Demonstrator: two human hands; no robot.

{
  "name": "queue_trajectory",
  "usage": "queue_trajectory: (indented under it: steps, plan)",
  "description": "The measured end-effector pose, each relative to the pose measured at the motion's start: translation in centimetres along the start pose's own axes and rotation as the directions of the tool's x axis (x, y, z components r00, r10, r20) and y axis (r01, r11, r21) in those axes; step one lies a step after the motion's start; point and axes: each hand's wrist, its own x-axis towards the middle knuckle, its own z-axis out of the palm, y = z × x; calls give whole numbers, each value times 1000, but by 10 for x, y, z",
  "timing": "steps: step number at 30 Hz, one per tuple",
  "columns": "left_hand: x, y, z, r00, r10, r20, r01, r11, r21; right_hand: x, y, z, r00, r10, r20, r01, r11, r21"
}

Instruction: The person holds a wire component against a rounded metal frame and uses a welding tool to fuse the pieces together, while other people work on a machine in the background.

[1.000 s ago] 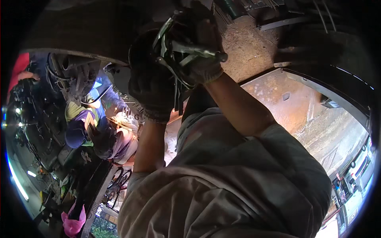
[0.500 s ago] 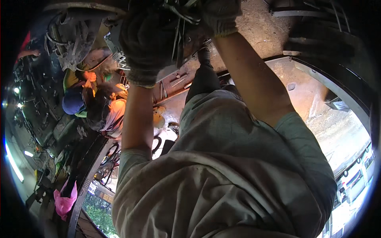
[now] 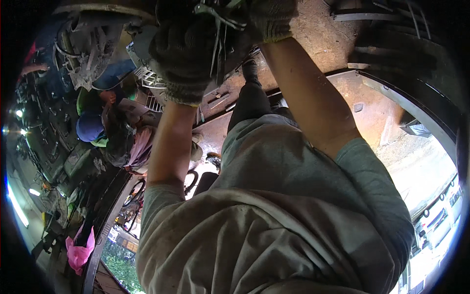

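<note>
At the top edge of the head view, my two hands are raised close together, both in dark knitted work gloves. My left hand (image 3: 182, 61) looks curled against a dark mass; what it grips is lost in shadow. My right hand (image 3: 270, 20) is cut off by the upper edge, with its fingers out of sight. Between the gloves is a metal piece with pale, lever-like arms (image 3: 220, 15). Thin metal strips (image 3: 219, 46) hang down from it, beside my left glove. I cannot tell its exact kind.
To the left, a person in a blue cap (image 3: 90, 126) bends beside a pale metal grille (image 3: 152, 78). A greasy mechanical assembly (image 3: 88, 49) is at upper left. A pink cloth or bag (image 3: 81, 250) hangs lower left. Metal bars (image 3: 372, 16) lie at upper right.
My left hand and forearm have shifted slightly right and down. The orange glow on the person at left has gone out. My right hand stays almost in place, moving up a little.
</note>
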Motion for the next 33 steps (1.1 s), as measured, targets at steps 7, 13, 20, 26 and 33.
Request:
queue_trajectory:
  steps: [7, 13, 20, 26, 33]
  plan:
    - [-8, 12, 12, 991, -130, -35, 131, 990, 42, -8, -5, 12, 994, 14, 110, 16, 965, -263]
    - [4, 20, 13, 988, -135, -74, 127, 986, -104, -7, -4, 17, 980, -100, 174, 174, 853, -492]
    - [8, 23, 17, 986, -140, -91, 134, 988, -73, 0, 11, 25, 914, -350, 205, 392, 635, -666]
    - [11, 23, 17, 985, -140, -104, 134, 989, -65, 3, 33, 30, 842, -501, 200, 451, 450, -770]
    - [11, 29, 15, 983, -154, -96, 151, 988, -37, 13, -15, 22, 890, -241, 386, 448, 618, -646]
